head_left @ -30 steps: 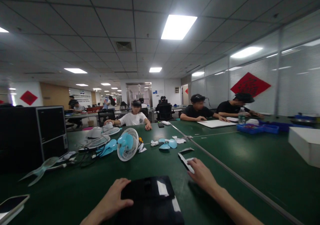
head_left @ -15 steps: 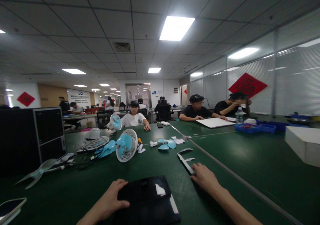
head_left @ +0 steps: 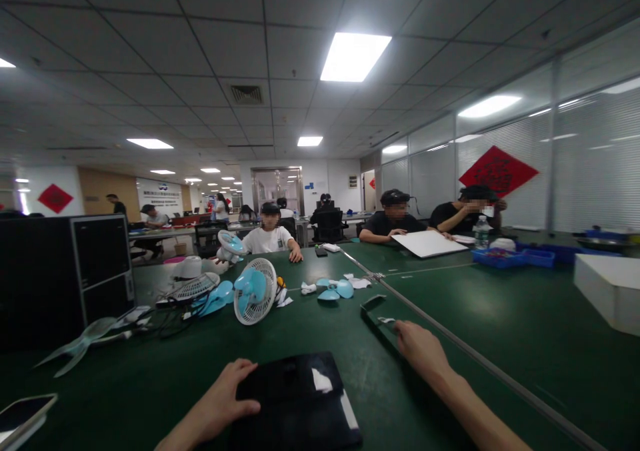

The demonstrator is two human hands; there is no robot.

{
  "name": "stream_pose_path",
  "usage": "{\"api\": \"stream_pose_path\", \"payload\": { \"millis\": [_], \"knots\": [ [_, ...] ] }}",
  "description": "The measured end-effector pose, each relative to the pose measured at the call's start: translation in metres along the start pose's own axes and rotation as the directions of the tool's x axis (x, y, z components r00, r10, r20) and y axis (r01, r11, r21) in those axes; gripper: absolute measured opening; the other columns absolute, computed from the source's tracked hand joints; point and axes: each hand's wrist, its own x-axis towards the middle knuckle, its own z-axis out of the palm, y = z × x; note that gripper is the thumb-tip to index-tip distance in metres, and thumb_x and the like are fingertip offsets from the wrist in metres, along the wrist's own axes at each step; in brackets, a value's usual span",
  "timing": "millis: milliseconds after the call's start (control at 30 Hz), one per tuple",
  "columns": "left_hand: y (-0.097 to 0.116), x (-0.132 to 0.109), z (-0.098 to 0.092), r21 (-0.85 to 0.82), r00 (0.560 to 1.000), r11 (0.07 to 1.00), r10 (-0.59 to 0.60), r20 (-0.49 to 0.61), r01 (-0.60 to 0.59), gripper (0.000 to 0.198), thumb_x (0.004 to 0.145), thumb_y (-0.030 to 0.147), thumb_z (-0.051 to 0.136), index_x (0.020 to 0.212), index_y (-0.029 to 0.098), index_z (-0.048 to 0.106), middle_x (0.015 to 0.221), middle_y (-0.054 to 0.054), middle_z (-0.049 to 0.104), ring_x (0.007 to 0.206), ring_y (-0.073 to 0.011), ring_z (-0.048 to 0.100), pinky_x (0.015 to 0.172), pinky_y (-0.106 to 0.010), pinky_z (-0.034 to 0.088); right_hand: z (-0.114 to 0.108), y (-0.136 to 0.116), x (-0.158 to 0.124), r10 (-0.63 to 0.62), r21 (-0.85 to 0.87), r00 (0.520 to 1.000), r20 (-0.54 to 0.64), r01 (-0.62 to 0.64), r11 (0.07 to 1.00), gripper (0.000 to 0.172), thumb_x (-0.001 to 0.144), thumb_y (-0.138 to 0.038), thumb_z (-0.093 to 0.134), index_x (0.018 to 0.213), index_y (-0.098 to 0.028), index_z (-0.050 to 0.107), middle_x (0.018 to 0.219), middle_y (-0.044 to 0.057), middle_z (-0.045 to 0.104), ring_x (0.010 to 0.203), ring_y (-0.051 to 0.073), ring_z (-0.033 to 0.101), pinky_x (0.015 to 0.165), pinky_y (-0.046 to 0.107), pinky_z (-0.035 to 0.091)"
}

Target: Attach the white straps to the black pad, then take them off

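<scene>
My left hand [head_left: 220,397] lies on the near left corner of a black flat case [head_left: 295,404] on the green table [head_left: 500,317], thumb on top and fingers round its edge. White tape patches show on the case. My right hand [head_left: 420,347] reaches forward to a dark flat piece with white bits [head_left: 376,309] and touches its near end; the fingertips are hidden behind the hand.
A small white and blue desk fan [head_left: 256,291] stands ahead, with loose fan grilles, blue blades and cables [head_left: 195,291] to its left. A black computer case [head_left: 65,271] sits at left, a phone [head_left: 23,414] near left. Several people sit at the far side. A white box [head_left: 607,291] is at right.
My right hand has slid forward and a little right along the dark flat piece, whose light face now looks dark. A person across the table lifted a small fan. My left hand stayed on the case.
</scene>
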Motion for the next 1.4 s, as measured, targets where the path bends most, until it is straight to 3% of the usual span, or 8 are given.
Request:
{"api": "stream_pose_path", "payload": {
  "millis": [267, 433, 600, 700, 833, 967, 1133, 1400],
  "knots": [
    [-0.005, 0.001, 0.002, 0.0, 1.0, 1.0, 0.011, -0.009, -0.011, 0.079, 0.067, 0.052, 0.068, 0.135, 0.018, 0.046, 0.141, -0.013, 0.042, 0.127, -0.0279, 0.041, 0.108, -0.039, 0.031, -0.023, 0.0, 0.001, 0.121, 0.504, 0.941, -0.316, 0.058, 0.862, 0.036, 0.086, -0.034, 0.041, 0.105, -0.013, 0.064, 0.099, 0.012, 0.068, 0.087, 0.025, 0.062, 0.076, 0.034, 0.046],
    [-0.008, 0.007, -0.003, -0.024, 0.975, 0.999, 0.038, -0.218, -0.044, 0.067, 0.072, 0.059, 0.06, 0.127, 0.021, 0.055, 0.136, -0.01, 0.049, 0.126, -0.0274, 0.044, 0.108, -0.041, 0.032, -0.041, -0.035, -0.008, 0.008, 0.814, 0.98, -0.198, 0.16, 0.558, 0.035, 0.08, -0.044, 0.054, 0.096, -0.016, 0.068, 0.084, 0.005, 0.068, 0.078, 0.022, 0.06, 0.07, 0.031, 0.044],
    [0.01, 0.004, -0.027, -0.208, 0.833, 0.968, 0.001, -0.554, -0.14, 0.058, 0.08, 0.066, 0.043, 0.106, 0.02, 0.066, 0.113, -0.008, 0.065, 0.105, -0.025, 0.057, 0.091, -0.037, 0.046, -0.049, -0.072, -0.019, -0.243, 0.97, 0.97, 0.032, 0.028, 0.24, 0.026, 0.074, -0.038, 0.066, 0.085, -0.015, 0.069, 0.076, 0.001, 0.064, 0.071, 0.015, 0.054, 0.065, 0.026, 0.039],
    [0.025, -0.005, -0.033, -0.42, 0.912, 0.898, -0.06, -0.406, -0.128, 0.067, 0.077, 0.072, 0.041, 0.101, 0.016, 0.068, 0.093, -0.008, 0.069, 0.075, -0.0191, 0.059, 0.063, -0.028, 0.047, -0.044, -0.09, -0.024, -0.391, 0.98, 0.902, 0.181, -0.131, 0.149, 0.021, 0.071, -0.031, 0.068, 0.083, -0.014, 0.069, 0.075, 0.001, 0.063, 0.068, 0.013, 0.052, 0.063, 0.024, 0.037],
    [0.042, -0.016, -0.026, -0.58, 0.992, 0.811, 0.007, -0.129, -0.081, 0.065, 0.079, 0.071, 0.042, 0.082, 0.012, 0.068, 0.068, -0.003, 0.063, 0.051, -0.0088, 0.045, 0.045, -0.02, 0.031, -0.029, -0.103, -0.027, -0.462, 0.945, 0.824, 0.327, -0.297, 0.14, 0.015, 0.066, -0.02, 0.068, 0.078, -0.012, 0.069, 0.069, -0.001, 0.062, 0.061, 0.009, 0.05, 0.058, 0.021, 0.033],
    [0.047, -0.019, -0.017, -0.519, 0.999, 0.854, 0.033, -0.003, -0.03, 0.052, 0.072, 0.065, 0.059, 0.072, 0.013, 0.061, 0.054, 0.006, 0.048, 0.042, -0.0043, 0.033, 0.04, -0.018, 0.023, -0.011, -0.105, -0.032, -0.461, 0.911, 0.788, 0.409, -0.382, 0.154, 0.016, 0.063, -0.016, 0.066, 0.077, -0.011, 0.07, 0.065, 0.0, 0.061, 0.058, 0.008, 0.05, 0.055, 0.02, 0.033],
    [0.045, -0.022, -0.014, -0.481, 0.992, 0.877, 0.05, 0.116, 0.012, 0.044, 0.069, 0.055, 0.066, 0.074, 0.012, 0.063, 0.06, 0.005, 0.051, 0.052, -0.0066, 0.042, 0.046, -0.018, 0.032, 0.0, -0.102, -0.039, -0.462, 0.899, 0.774, 0.432, -0.409, 0.154, 0.016, 0.062, -0.016, 0.065, 0.076, -0.012, 0.07, 0.063, -0.001, 0.061, 0.056, 0.008, 0.05, 0.054, 0.019, 0.035],
    [0.024, -0.015, 0.004, -0.405, 0.943, 0.893, -0.056, 0.328, 0.194, 0.043, 0.059, 0.056, 0.07, 0.059, 0.016, 0.053, 0.043, 0.004, 0.05, 0.037, -0.0096, 0.048, 0.035, -0.019, 0.032, 0.008, -0.097, -0.043, -0.472, 0.854, 0.723, 0.504, -0.335, 0.399, 0.017, 0.058, -0.012, 0.065, 0.075, -0.013, 0.069, 0.061, -0.003, 0.062, 0.053, 0.007, 0.049, 0.051, 0.017, 0.033]
  ]
}}
